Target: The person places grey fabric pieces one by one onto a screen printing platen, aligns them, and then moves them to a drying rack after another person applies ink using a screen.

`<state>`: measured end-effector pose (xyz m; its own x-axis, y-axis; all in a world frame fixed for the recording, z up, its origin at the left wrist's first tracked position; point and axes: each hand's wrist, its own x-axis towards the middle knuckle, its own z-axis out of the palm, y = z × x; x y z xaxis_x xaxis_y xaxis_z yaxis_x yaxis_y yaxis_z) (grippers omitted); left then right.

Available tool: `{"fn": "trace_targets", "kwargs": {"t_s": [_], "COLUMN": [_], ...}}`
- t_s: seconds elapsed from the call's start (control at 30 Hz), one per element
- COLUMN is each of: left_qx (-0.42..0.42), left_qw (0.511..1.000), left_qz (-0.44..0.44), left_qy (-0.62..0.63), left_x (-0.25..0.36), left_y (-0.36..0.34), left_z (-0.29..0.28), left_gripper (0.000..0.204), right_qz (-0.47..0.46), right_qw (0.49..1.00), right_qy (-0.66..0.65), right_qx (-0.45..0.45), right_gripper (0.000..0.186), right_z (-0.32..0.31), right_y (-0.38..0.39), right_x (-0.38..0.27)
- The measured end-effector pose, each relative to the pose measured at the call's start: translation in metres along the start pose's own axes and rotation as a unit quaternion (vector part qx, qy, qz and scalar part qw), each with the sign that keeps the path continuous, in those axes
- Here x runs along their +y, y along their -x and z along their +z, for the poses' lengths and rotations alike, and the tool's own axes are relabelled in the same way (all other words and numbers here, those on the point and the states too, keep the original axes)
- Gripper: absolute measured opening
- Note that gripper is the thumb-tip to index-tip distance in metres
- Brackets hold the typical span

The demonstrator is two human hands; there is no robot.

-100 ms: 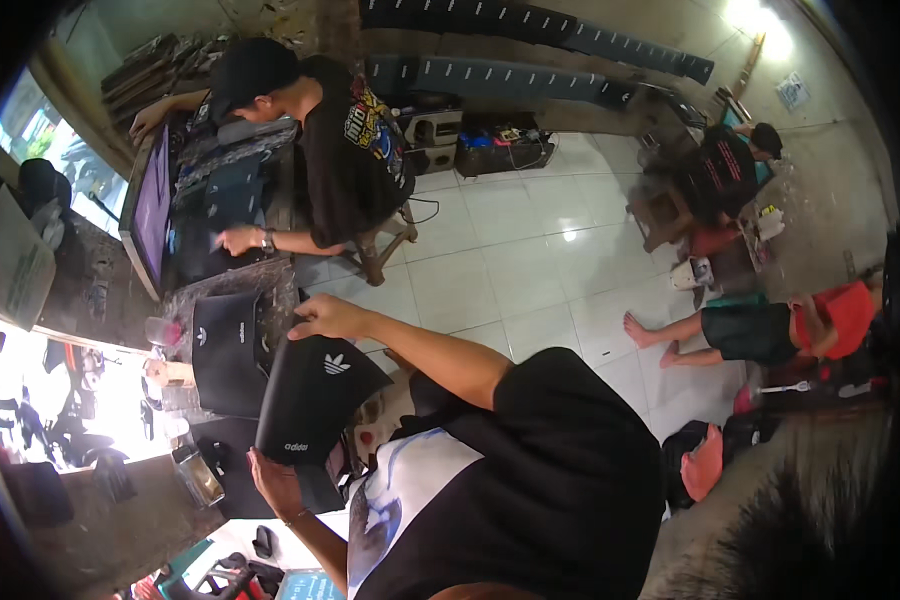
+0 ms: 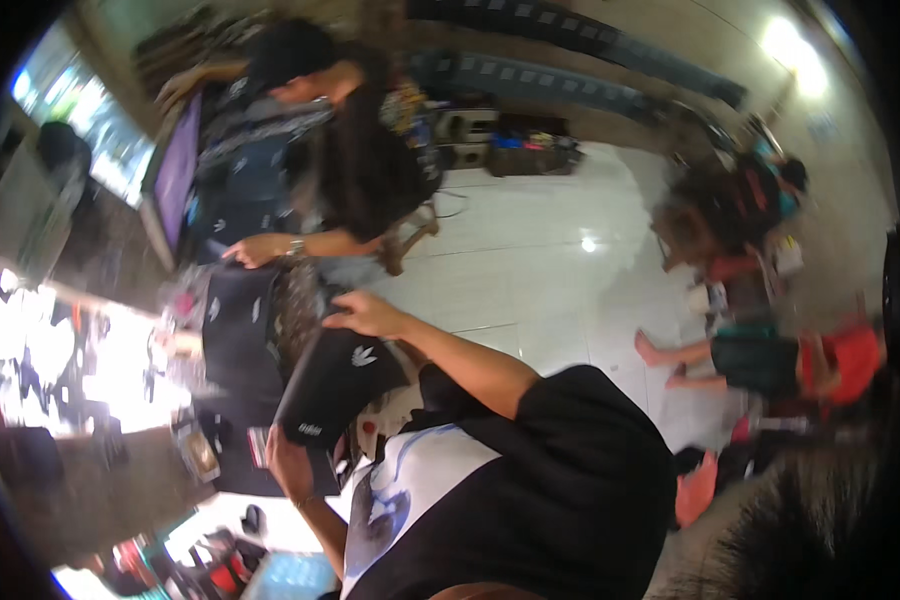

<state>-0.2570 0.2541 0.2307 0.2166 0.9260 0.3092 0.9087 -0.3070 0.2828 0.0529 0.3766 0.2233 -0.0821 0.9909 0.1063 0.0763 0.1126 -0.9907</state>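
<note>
A floppy black panel (image 2: 335, 375) with a white leaf-shaped print and small white lettering is held up and bowed between my hands. My right hand (image 2: 365, 314) pinches its upper edge. At the lower edge, my left hand (image 2: 288, 462) grips the corner, fingers partly behind it. Beneath lies another dark sheet (image 2: 232, 462) on the bench, partly covered by the held panel. Beyond it a black panel (image 2: 238, 325) with white prints lies on the bench. A small red-and-white item (image 2: 258, 446) shows beside my left hand.
A co-worker in a black cap (image 2: 290, 60) leans over a framed screen (image 2: 175, 175) at the far left, one hand near dark printed panels (image 2: 240, 200). A glass-like container (image 2: 196, 450) stands at the bench edge. A person in red (image 2: 842, 368) sits at right, legs across the tiled floor.
The view has shifted, carrying most of the scene rightward, with blur. The held panel has shifted right with both hands still on it. A small red-and-white item now shows beside my left hand.
</note>
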Motion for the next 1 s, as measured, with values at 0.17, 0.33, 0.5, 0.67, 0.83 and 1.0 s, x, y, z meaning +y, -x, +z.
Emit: {"fn": "trace_targets", "kwargs": {"t_s": [0.17, 0.33, 0.5, 0.67, 0.83, 1.0], "left_qx": [0.023, 0.077, 0.109, 0.197, 0.221, 0.140], "left_qw": [0.741, 0.812, 0.757, 0.729, 0.775, 0.758], "left_qz": [-0.345, -0.391, -0.546, -0.596, -0.542, -0.585], "left_qy": [0.576, 0.428, 0.342, 0.273, 0.238, 0.251], "left_x": [0.023, 0.018, 0.014, 0.006, -0.007, -0.011], "left_y": [-0.004, 0.017, 0.036, 0.043, 0.052, 0.053], "left_z": [0.010, -0.013, -0.026, -0.028, -0.009, -0.021], "left_gripper": [0.016, 0.011, 0.010, 0.013, 0.004, 0.011], "right_qz": [0.118, 0.356, 0.305, 0.142, 0.297, 0.111], "right_qw": [0.982, 0.916, 0.933, 0.929, 0.885, 0.950], "right_qy": [-0.142, -0.055, 0.139, 0.341, 0.227, 0.292], "right_qx": [-0.048, -0.178, -0.132, -0.033, -0.277, -0.002], "right_gripper": [0.027, 0.028, 0.041, 0.054, 0.057, 0.047], "right_z": [0.011, 0.022, 0.067, 0.129, 0.138, 0.164], "right_y": [0.022, -0.003, -0.090, -0.142, -0.171, -0.173], "right_x": [0.047, 0.122, 0.221, 0.282, 0.279, 0.280]}}
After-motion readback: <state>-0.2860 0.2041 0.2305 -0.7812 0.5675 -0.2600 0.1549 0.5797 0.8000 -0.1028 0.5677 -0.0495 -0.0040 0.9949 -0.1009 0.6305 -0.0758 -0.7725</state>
